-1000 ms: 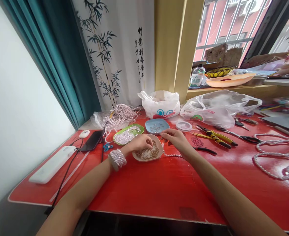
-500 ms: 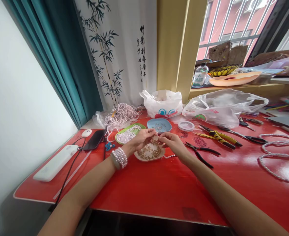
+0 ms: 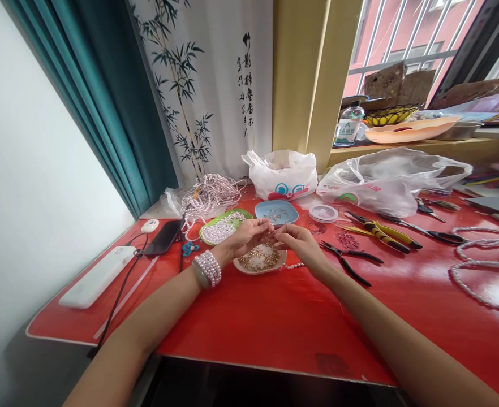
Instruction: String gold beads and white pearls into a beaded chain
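Presently, the left hand [image 3: 245,237] and the right hand [image 3: 300,246] meet fingertip to fingertip above the cream tray [image 3: 258,272]. Thumb and forefinger are brought together on each; whether anything is pinched between them is too small to tell, so the grip cannot be confirmed. Gold beads [image 3: 266,260] lie loose in the cream tray, directly below the hands. A short bead strand [image 3: 294,265] lies on the red table [image 3: 275,322] at that tray's right edge, close beneath the right hand. Behind the hands stand a blue tray [image 3: 270,206] containing small pieces and, to its left, a green tray [image 3: 245,214] of pale beads [image 3: 219,232]. Black-handled pliers [image 3: 340,253] rest with handles spread, to the right of the right hand. A pearl bracelet [image 3: 209,268] encircles the left wrist.
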Action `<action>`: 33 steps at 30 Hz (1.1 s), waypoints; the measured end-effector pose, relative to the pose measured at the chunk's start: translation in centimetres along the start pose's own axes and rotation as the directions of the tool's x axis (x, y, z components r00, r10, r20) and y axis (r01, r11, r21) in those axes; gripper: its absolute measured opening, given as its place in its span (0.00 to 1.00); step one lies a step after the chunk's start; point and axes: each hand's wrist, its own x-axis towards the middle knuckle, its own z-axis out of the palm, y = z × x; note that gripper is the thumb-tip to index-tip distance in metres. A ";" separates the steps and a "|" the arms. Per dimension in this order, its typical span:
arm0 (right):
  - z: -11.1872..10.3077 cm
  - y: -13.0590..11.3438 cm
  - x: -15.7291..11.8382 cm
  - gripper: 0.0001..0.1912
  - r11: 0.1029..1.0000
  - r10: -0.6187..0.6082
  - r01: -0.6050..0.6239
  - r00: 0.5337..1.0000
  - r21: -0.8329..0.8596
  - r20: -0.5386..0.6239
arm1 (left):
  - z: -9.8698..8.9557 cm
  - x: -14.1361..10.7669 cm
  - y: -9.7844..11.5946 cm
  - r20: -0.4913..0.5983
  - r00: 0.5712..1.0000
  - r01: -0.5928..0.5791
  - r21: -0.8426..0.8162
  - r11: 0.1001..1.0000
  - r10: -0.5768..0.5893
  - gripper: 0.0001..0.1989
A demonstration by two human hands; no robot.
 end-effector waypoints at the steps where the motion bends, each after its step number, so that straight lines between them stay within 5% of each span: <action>1: 0.0 0.0 0.0 0.08 1.000 0.001 -0.001 1.000 0.000 0.002 | 0.0 0.0 0.0 0.000 1.000 0.000 -0.004 1.000 0.000 0.11; 22: -0.2 0.5 0.4 0.07 0.999 -0.028 0.028 1.000 -0.037 0.014 | 0.1 -0.3 0.2 -0.019 1.000 -0.006 0.082 0.997 0.008 0.14; 28: -0.4 0.9 0.7 0.09 0.995 -0.053 0.055 0.998 -0.078 0.031 | -0.3 -0.3 0.8 -0.029 0.999 -0.031 0.279 0.960 0.041 0.16; 33: -0.6 1.5 1.0 0.11 0.991 -0.074 0.076 0.997 -0.114 0.023 | -2.5 0.2 2.7 -0.095 0.987 -0.053 0.561 0.826 0.128 0.14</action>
